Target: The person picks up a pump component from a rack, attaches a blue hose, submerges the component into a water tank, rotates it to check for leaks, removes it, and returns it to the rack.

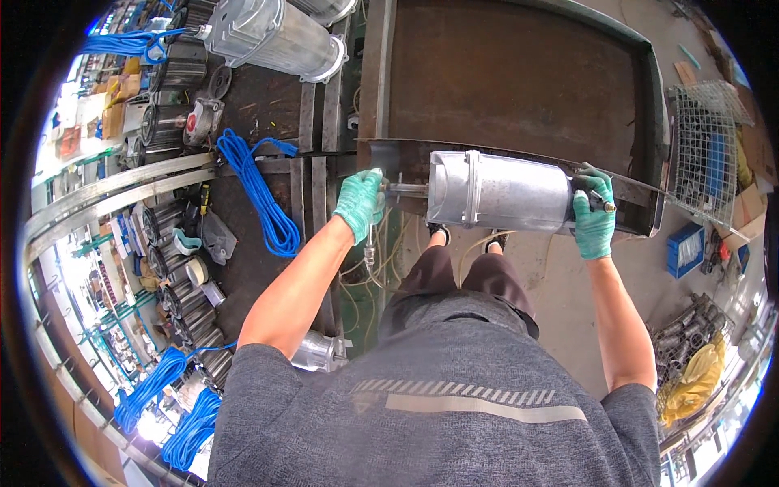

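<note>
A silvery metal pump housing (519, 193) lies on its side across the front edge of the brown metal tray, its open end to the left. My right hand (595, 215), in a green glove, is closed round its narrower right end, beside a dark fitting with a brass-coloured tip (608, 208). My left hand (361, 204), also gloved in green, is closed round what looks like an air blow gun. A metal nozzle (406, 190) points from this hand to the housing's open end. Below the hand hangs a hose coupling (370, 250); the fingers mostly hide the gun's body.
The rusty brown tray (511, 73) stands ahead. At far left are another metal housing (272, 36) and a coiled blue cable (258, 195) on a dark bench. Pale hoses (398, 243) trail by my feet. On the right are a wire basket (706, 146) and a blue bin (686, 249).
</note>
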{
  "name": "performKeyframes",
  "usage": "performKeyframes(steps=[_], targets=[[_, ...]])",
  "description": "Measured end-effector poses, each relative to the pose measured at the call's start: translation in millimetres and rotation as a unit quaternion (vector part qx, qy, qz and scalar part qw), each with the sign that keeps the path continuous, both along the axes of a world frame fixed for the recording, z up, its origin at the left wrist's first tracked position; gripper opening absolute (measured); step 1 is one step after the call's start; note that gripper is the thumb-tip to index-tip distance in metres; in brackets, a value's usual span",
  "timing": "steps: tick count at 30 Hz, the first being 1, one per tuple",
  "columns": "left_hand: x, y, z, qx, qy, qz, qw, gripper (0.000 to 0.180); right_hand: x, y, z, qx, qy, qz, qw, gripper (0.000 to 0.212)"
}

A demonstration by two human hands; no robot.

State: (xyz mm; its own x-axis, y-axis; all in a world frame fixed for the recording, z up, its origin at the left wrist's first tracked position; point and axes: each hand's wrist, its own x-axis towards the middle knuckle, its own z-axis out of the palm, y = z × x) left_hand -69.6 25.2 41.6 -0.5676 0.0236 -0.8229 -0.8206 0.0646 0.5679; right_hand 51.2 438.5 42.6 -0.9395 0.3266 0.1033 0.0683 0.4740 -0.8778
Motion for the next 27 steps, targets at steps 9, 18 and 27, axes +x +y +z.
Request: performKeyframes(steps=[9,18,27], targets=[[0.5,0.2,-3.2,-0.005,-0.001,0.011,1.000,0.023,2.1,-1.0,-3.5,-0.025,-0.006,-0.012,1.000,0.030],[6.2,-0.2,-6.0,-0.007,0.017,0.026,0.999,0.024,2.9,-0.4,-2.4,-0.001,-0.007,-0.007,1.000,0.027],[12.3,-20.8,8.5,0.128,0.075,0.160,0.976,0.021,8.0,4.3,6.0,-0.047,-0.036,0.015,0.998,0.038]])
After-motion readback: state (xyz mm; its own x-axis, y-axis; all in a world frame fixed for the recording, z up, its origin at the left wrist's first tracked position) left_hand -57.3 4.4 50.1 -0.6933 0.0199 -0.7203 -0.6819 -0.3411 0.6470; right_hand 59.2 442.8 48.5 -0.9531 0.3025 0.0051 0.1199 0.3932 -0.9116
